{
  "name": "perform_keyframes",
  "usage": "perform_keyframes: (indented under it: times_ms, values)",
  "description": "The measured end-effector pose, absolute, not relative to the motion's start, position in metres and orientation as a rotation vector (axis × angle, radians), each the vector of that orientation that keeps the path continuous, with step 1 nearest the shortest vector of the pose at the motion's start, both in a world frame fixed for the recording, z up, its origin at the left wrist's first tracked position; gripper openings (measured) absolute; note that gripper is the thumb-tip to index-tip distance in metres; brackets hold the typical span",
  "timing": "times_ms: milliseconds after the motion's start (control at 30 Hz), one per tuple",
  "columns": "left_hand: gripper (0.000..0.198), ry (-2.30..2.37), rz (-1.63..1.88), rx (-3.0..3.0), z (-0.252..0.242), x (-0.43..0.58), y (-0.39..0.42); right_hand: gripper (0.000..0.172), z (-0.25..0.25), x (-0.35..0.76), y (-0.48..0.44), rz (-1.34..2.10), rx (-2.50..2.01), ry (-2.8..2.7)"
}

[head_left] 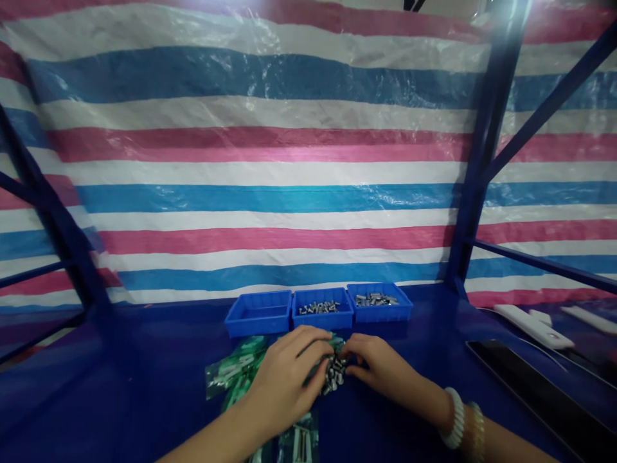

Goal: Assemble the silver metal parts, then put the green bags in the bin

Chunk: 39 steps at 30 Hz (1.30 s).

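A small heap of short metal pieces, apparently screws (334, 378), lies on the blue tabletop between my hands. My left hand (295, 373) reaches over the heap's left side, its fingers curled inward with the tips at the metal pieces. From the right, my right hand (375, 363) meets the heap with fingers bent and thumb close to them. What either hand pinches is too small or hidden to make out. Under and beside my left hand lie green-marked clear plastic bags (241, 368), with another clear bag (299, 442) of long pale pieces nearer to me.
Three blue bins stand in a row behind the heap: an empty left bin (259, 326), a middle bin (332, 321) and a right bin (385, 314), the last two with small metal parts. A black flat panel (540, 392) and a white power strip (533, 326) lie at right.
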<state>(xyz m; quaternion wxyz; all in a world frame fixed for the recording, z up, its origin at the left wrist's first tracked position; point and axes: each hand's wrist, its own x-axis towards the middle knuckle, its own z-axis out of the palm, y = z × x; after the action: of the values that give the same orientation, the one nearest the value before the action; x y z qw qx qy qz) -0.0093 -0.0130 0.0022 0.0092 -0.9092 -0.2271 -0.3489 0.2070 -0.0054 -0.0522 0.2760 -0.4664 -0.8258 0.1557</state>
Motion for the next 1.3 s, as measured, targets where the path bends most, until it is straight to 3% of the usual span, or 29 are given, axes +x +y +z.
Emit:
perform_keyframes:
  times_ms: [167, 267, 367, 467, 633, 867, 1133, 1300]
  values:
    - [0.021, -0.721, -1.255, -2.84, -0.003, -0.014, -0.014, 0.016, -0.05, 0.208, -0.001, 0.496, -1.266, -2.086]
    - [0.024, -0.77, -1.394, -2.854, -0.008, -0.013, -0.013, 0.002, -0.045, 0.205, -0.003, 0.746, -1.175, -1.856]
    - [0.026, -0.72, -1.493, -2.864, -0.012, -0.01, -0.015, 0.021, -0.04, 0.197, -0.012, 1.184, -0.901, -1.545]
    - [0.029, -0.558, -1.538, -2.896, -0.012, -0.009, -0.021, 0.022, -0.038, 0.187, -0.023, 1.312, -0.705, -1.421]
    - [0.016, -0.482, -1.59, -2.86, -0.01, -0.009, -0.033, 0.02, -0.035, 0.18, -0.037, 1.249, -0.571, -1.401]
    - [0.019, -0.505, -1.854, -2.948, -0.006, -0.004, -0.038, 0.023, -0.029, 0.183, -0.047, 1.216, -0.514, -1.488]
    - [0.004, -1.08, -2.09, -3.246, -0.009, -0.001, -0.04, 0.003, -0.017, 0.192, -0.044, 0.753, -0.585, -1.791]
    - [0.009, -1.264, -2.13, -3.384, -0.009, -0.001, -0.043, 0.01, -0.011, 0.191, -0.052, 0.715, -0.693, -1.916]
